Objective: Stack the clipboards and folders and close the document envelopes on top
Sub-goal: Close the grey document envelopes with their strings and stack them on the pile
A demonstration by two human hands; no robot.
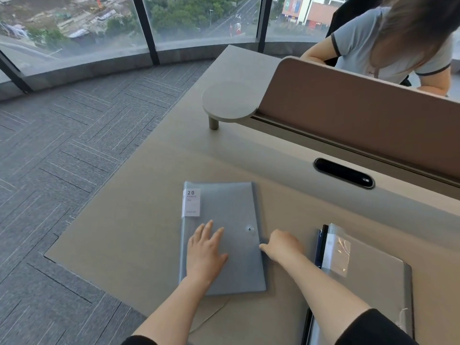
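Far left: grey patterned carpet [74,158], curved window wall beyond. No task items there.

Left-centre, on the beige desk [149,195]: a grey-blue translucent plastic document envelope [231,210] lies flat, long side running away from the viewer, a white "20 pockets" label [191,202] at its far-left corner and a small round snap button [249,229] near its right edge. Something of the same colour shows just past that edge, so it likely tops a stack; how many layers, cannot tell.

Left hand [205,250]: open, fingers spread, palm flat on the envelope's near-left area. Pressing, not gripping.

Right hand [281,245]: fingers curled at the envelope's right edge, just below the snap. Fingertips hidden; whether it pinches the flap or only nudges the edge, cannot tell.

Right: second pile near the desk's front-right – a clear plastic sleeve [336,247] over a grey folder [378,275], a dark blue spine [321,245] at its left side. Well apart from the envelope.

Far right, beyond the brown desk divider [348,115]: another person, uninvolved.

Judgement: step in hand is squaring or closing the envelope. Next likely calls for pressing the snap home while the left palm steadies, then dealing with the right pile.
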